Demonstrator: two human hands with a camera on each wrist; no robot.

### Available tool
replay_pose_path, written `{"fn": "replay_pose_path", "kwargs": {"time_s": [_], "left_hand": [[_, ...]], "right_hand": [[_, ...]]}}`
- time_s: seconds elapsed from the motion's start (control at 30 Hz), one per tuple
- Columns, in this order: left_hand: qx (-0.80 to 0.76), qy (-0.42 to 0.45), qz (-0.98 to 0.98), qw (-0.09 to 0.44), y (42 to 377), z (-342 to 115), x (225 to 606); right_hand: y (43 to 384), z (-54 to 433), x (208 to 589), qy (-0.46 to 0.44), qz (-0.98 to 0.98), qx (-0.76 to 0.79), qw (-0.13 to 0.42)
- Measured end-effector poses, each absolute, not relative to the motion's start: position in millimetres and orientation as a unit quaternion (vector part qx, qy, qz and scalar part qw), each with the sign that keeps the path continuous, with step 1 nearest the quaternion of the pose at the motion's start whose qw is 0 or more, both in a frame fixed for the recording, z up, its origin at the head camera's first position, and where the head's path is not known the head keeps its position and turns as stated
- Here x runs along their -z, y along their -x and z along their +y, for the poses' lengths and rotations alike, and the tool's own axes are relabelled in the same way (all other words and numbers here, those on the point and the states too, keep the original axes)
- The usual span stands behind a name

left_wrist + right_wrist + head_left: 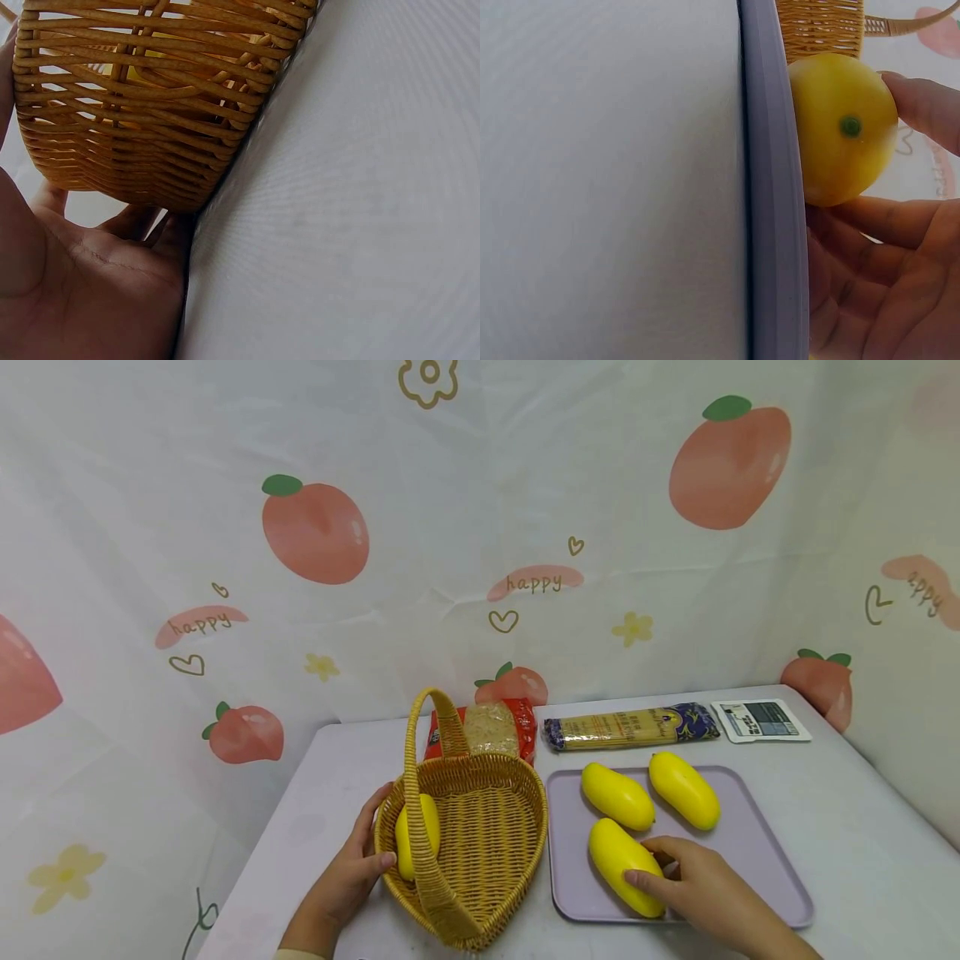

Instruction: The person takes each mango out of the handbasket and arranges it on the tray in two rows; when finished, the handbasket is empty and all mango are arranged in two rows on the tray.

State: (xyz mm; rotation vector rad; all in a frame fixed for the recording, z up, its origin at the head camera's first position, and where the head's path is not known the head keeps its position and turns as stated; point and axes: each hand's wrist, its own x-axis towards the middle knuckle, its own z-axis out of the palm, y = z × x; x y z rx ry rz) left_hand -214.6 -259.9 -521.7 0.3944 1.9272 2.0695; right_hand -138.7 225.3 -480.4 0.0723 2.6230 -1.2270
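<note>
A heart-shaped wicker basket (491,852) with a tall arched handle stands on the left of the table, one yellow mango (427,827) lying inside by its left wall. My left hand (348,868) holds the basket's left side, thumb near the rim and fingers along the outer wall; the left wrist view shows the palm (97,277) close to the weave. On the lilac tray (765,868), my right hand (697,877) grips the nearest mango (622,864) between thumb and fingers. Its green stem end (850,126) faces the right wrist camera. Two more mangoes (618,796) (684,791) lie behind it.
Behind the basket lies a red bag with a clear window (491,731). A pack of dry noodles (630,728) and a flat white packet (761,721) lie along the table's back edge. A printed curtain (450,527) hangs behind the table.
</note>
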Motion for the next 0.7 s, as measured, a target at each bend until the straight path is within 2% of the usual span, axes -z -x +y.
{"fn": "replay_pose_path", "kwargs": {"time_s": [0.7], "left_hand": [[-0.714,-0.143,0.670,0.142,215.2,-260.3,521.9]], "right_hand": [[139.7,229.6,477.4,-0.035,0.887,0.441,0.130]]}}
